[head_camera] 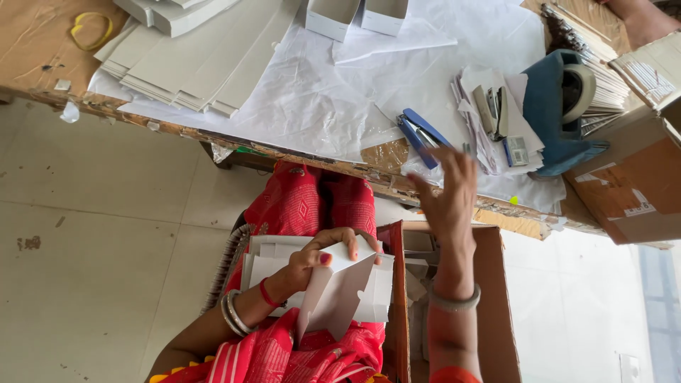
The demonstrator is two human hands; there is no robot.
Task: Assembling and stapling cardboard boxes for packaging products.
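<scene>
- My left hand (312, 259) sat in the lower middle of the frame, over my lap, its grip closed on a half-folded white card box (337, 291), thumb on 1 side and fingers curled over the top flap.
- That box rested on a small pile of flat white card blanks (266, 255) lying on my red patterned clothing (305, 202).
- My right hand (448, 195) was raised in the centre right of the frame, at the near edge of the worktop (177, 131), fingers spread wide and holding nothing.
- Its fingertips were just beside a blue stapler (420, 135) lying on the white paper sheet (319, 92) that covered the worktop; I could not tell whether they touched it.
- To the right of the stapler lay a metal stapler (491, 110) on a heap of paper slips, and next to it a blue tape dispenser (557, 106) with its roll.
- A stack of grey card sheets (191, 64) filled the upper left, with 2 finished white boxes (358, 14) at the top centre.
- An open brown carton (496, 284) stood under my right forearm in the lower right of centre.
- A yellow loop (91, 30) lay in the upper left corner.
</scene>
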